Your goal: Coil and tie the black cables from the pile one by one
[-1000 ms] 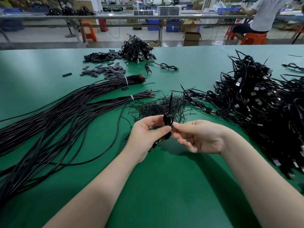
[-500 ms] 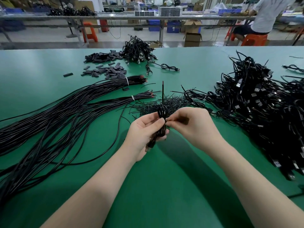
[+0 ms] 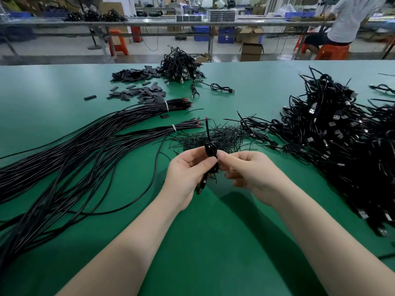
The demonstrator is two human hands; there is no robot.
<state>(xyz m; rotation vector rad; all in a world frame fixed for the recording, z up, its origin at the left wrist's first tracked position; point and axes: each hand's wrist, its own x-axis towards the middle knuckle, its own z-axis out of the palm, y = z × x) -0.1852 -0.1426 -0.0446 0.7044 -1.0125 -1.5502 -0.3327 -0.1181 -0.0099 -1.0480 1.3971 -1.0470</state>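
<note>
A small coiled black cable (image 3: pixel 210 150) is held upright above the green table (image 3: pixel 213 242), one thin end sticking up. My left hand (image 3: pixel 188 169) grips the coil's lower part, thumb across it; the plug end hangs below the palm. My right hand (image 3: pixel 250 174) pinches a thin tie wire at the coil's right side. Just behind lies a heap of short black tie wires (image 3: pixel 215 137). Long black cables (image 3: pixel 70 152), banded in two bundles, spread to the left. A big pile of coiled USB cables (image 3: pixel 346 142) fills the right.
Flat black sleeve pieces (image 3: pixel 141 92) and a smaller heap of coiled cables (image 3: pixel 179 67) lie at the table's far side. Beyond the table stand benches, boxes and orange stools; a person (image 3: pixel 346 22) sits at the back right.
Both hands drifted slightly with the coil. The right hand turned at the coil's side, working the tie wire, and the upright cable end tilted a little left.
</note>
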